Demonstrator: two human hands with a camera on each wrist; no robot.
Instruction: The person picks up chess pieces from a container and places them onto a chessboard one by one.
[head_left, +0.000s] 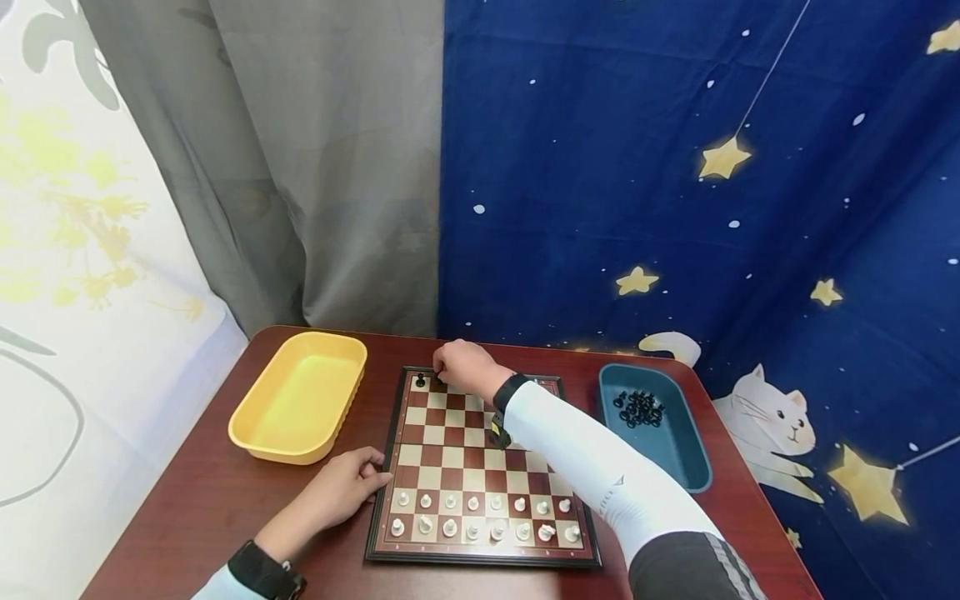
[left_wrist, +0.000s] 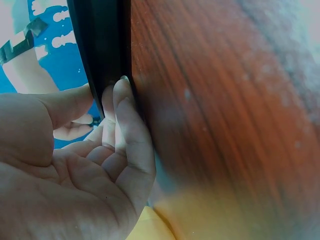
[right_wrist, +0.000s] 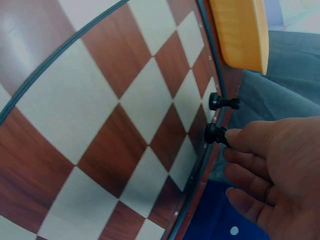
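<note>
Black piece [right_wrist: 216, 134] pinched upright in right hand [right_wrist: 270, 175] fingertips, base on chessboard [head_left: 480, 467] far row, beside 1 standing black piece [right_wrist: 223, 103]; left hand [head_left: 341, 487], fingers relaxed, touches the board's left edge.

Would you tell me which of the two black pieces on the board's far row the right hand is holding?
The right hand pinches the black piece on the second square; the corner piece, nearer the yellow tray, stands free.
</note>
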